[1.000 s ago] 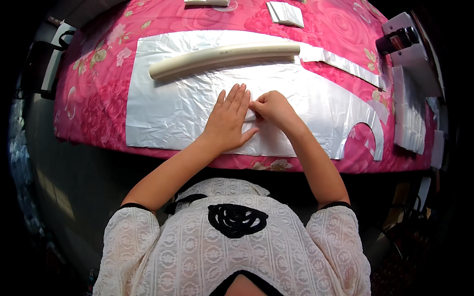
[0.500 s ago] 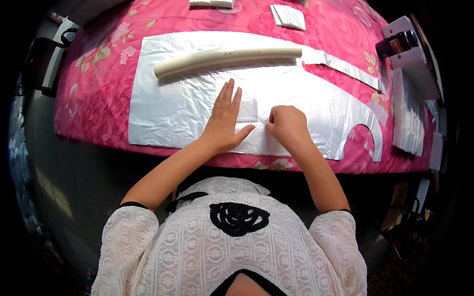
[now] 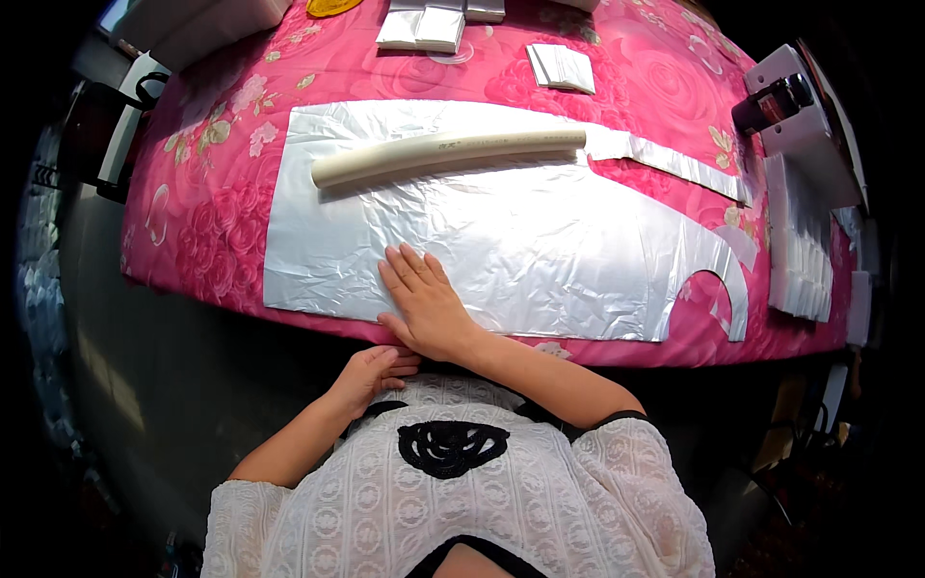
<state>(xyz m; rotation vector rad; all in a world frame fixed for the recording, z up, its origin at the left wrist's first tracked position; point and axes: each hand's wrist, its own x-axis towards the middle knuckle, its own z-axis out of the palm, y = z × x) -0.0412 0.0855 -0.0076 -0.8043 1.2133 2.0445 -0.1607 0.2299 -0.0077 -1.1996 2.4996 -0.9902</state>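
Note:
A thin white plastic apron (image 3: 501,250) lies spread on the table, slightly creased, with its straps toward the right. My right hand (image 3: 424,303) rests flat on its lower left part near the front edge, fingers stretched out. Just below that edge is my left hand (image 3: 371,378), close to the right wrist. Its fingers are curled together, and whatever they may hold is hidden. Across the far part of the apron lies a cream plastic pipe (image 3: 448,159), slightly bent in this view; neither hand touches it.
A pink floral cloth (image 3: 207,217) covers the table. Folded white packets (image 3: 422,29) lie at the back, with another small stack (image 3: 561,67) farther right. A dark bottle (image 3: 773,104) and a stack of clear plastic sheets (image 3: 798,236) are at the right edge.
My right hand has moved left and opened from a closed shape onto the apron. My left hand has drawn back below the table edge. The small folded white square between them no longer shows.

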